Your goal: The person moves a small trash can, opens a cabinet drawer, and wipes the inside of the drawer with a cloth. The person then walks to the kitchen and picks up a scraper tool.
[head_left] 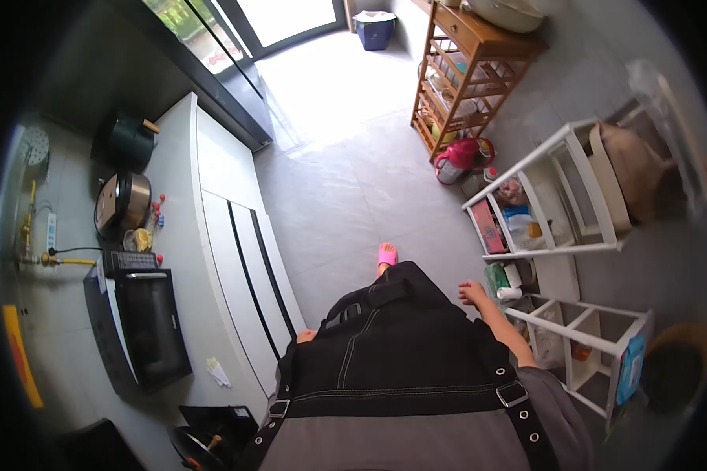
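My right hand (471, 293) hangs in the air at my right side, fingers loosely bent and a little apart, with nothing visible in it. Nearest to it are a white shelf rack (567, 323) and some white rolls (511, 284) low beside the rack. Only a small part of my left hand (306, 336) shows at the left edge of the black apron (401, 337) I wear; its fingers are hidden. That hand is close to the white cabinet fronts (239, 271). One foot in a pink slipper (387, 254) is forward on the grey floor.
Along the left runs a counter (177, 188) with a black oven (153, 330), a rice cooker (123, 202) and a dark green bin-like pot (126, 140). On the right stand a second white rack (542, 204), a red thermos (463, 161) and a wooden shelf cart (479, 71). A glass door (291, 20) is ahead, near a blue bin (374, 33).
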A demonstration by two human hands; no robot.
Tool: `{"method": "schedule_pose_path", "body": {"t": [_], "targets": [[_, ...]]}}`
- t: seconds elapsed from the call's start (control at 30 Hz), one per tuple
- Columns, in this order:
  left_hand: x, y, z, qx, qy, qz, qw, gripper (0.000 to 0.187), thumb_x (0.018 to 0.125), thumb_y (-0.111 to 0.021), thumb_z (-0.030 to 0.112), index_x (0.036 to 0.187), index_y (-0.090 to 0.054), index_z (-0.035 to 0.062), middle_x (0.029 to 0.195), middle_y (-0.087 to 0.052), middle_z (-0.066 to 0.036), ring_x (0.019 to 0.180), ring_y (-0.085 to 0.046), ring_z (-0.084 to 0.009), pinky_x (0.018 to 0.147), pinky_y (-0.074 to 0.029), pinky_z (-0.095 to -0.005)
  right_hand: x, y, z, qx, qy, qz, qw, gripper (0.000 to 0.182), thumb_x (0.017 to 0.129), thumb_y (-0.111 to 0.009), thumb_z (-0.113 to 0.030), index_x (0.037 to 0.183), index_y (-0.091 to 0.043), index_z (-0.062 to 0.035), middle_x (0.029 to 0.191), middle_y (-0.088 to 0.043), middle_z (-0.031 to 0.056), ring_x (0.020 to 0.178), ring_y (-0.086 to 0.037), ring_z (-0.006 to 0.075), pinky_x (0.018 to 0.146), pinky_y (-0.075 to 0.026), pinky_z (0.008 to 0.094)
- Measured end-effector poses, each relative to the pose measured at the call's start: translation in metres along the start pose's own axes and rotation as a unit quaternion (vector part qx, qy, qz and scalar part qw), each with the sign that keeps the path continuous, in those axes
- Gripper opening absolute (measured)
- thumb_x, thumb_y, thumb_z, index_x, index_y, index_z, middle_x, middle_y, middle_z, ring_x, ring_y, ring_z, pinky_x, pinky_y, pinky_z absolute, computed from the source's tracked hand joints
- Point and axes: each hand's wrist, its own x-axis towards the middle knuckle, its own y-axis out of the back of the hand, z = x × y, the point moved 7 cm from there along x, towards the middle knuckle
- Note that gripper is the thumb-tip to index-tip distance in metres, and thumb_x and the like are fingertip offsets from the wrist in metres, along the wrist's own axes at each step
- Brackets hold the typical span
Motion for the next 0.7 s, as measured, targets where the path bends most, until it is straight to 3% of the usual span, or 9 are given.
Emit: {"method": "schedule_pose_path", "body": {"t": [0.17, 0.27, 0.37, 0.43, 0.53, 0.6, 0.67, 0.7], "targets": [[0.031, 0.063, 0.102, -0.125, 0.004, -0.064, 0.990, 0.025, 0.075, -0.056, 0.022, 0.081, -0.062, -0.0010, 0.075, -0.064, -0.011, 0.066, -0.062, -0.0211, 0.060, -0.050, -0.0305, 0.048, -0.020, -0.169, -0.057, 0.065, -0.055, 0.995, 0.029, 0.076, -0.055, -0.011, 0.105, -0.055, -0.0070, 0.083, -0.058, 0.0040, 0.070, -0.060, 0.0146, 0.057, -0.050, 0.0296], [0.025, 0.110, 0.214, -0.235, 0.101, -0.037, 0.966, 0.021, 0.077, -0.055, 0.019, 0.083, -0.055, -0.0012, 0.077, -0.062, -0.012, 0.065, -0.062, -0.0230, 0.057, -0.051, -0.0310, 0.070, -0.017, -0.255, -0.075, 0.106, -0.067, 0.989, 0.029, 0.077, -0.055, -0.012, 0.105, -0.054, -0.0057, 0.084, -0.058, 0.0045, 0.072, -0.060, 0.0145, 0.057, -0.050, 0.0290], [0.077, 0.110, 0.240, -0.332, 0.114, -0.052, 0.935, 0.019, 0.078, -0.054, 0.016, 0.084, -0.050, -0.0009, 0.079, -0.060, -0.012, 0.063, -0.061, -0.0238, 0.054, -0.051, -0.0309, 0.085, -0.009, -0.318, -0.066, 0.136, -0.063, 0.987, 0.028, 0.077, -0.055, -0.013, 0.105, -0.054, -0.0058, 0.084, -0.058, 0.0045, 0.072, -0.060, 0.0146, 0.057, -0.050, 0.0292], [0.095, 0.121, 0.293, -0.251, 0.081, -0.056, 0.963, 0.018, 0.077, -0.054, 0.016, 0.082, -0.051, -0.0015, 0.077, -0.061, -0.012, 0.063, -0.061, -0.0217, 0.054, -0.050, -0.0296, 0.106, -0.002, -0.341, -0.048, 0.143, -0.046, 0.988, 0.028, 0.077, -0.055, -0.013, 0.104, -0.055, -0.0060, 0.084, -0.058, 0.0045, 0.071, -0.060, 0.0147, 0.058, -0.050, 0.0295], [0.153, 0.134, 0.326, -0.124, 0.036, -0.055, 0.990, 0.018, 0.076, -0.055, 0.016, 0.077, -0.056, -0.0017, 0.072, -0.062, -0.010, 0.064, -0.061, -0.0176, 0.058, -0.049, -0.0285, 0.137, 0.010, -0.343, -0.035, 0.107, -0.020, 0.993, 0.027, 0.077, -0.055, -0.013, 0.103, -0.055, -0.0062, 0.084, -0.058, 0.0041, 0.071, -0.060, 0.0144, 0.058, -0.050, 0.0299], [0.197, 0.142, 0.341, -0.116, 0.018, -0.051, 0.992, 0.018, 0.075, -0.056, 0.016, 0.075, -0.058, -0.0017, 0.070, -0.062, -0.010, 0.064, -0.061, -0.0168, 0.059, -0.048, -0.0288, 0.151, 0.015, -0.329, -0.018, 0.061, 0.015, 0.998, 0.026, 0.074, -0.053, -0.009, 0.100, -0.057, -0.0039, 0.072, -0.059, 0.0049, 0.061, -0.059, 0.0142, 0.047, -0.047, 0.0288], [0.240, 0.157, 0.357, -0.115, 0.012, -0.041, 0.992, 0.019, 0.075, -0.056, 0.018, 0.075, -0.059, -0.0010, 0.071, -0.063, -0.011, 0.064, -0.061, -0.0178, 0.061, -0.048, -0.0304, 0.169, 0.019, -0.316, -0.088, 0.052, -0.031, 0.994, 0.023, 0.075, -0.054, -0.009, 0.097, -0.059, -0.0052, 0.068, -0.059, 0.0050, 0.060, -0.060, 0.0144, 0.049, -0.049, 0.0307], [0.272, 0.158, 0.350, -0.075, -0.013, -0.034, 0.996, 0.019, 0.075, -0.056, 0.018, 0.075, -0.059, -0.0006, 0.071, -0.063, -0.011, 0.064, -0.062, -0.0184, 0.061, -0.048, -0.0306, 0.186, 0.022, -0.306, -0.141, 0.110, -0.054, 0.982, 0.021, 0.075, -0.054, -0.009, 0.094, -0.060, -0.0054, 0.066, -0.059, 0.0051, 0.058, -0.059, 0.0143, 0.049, -0.049, 0.0311]]}}
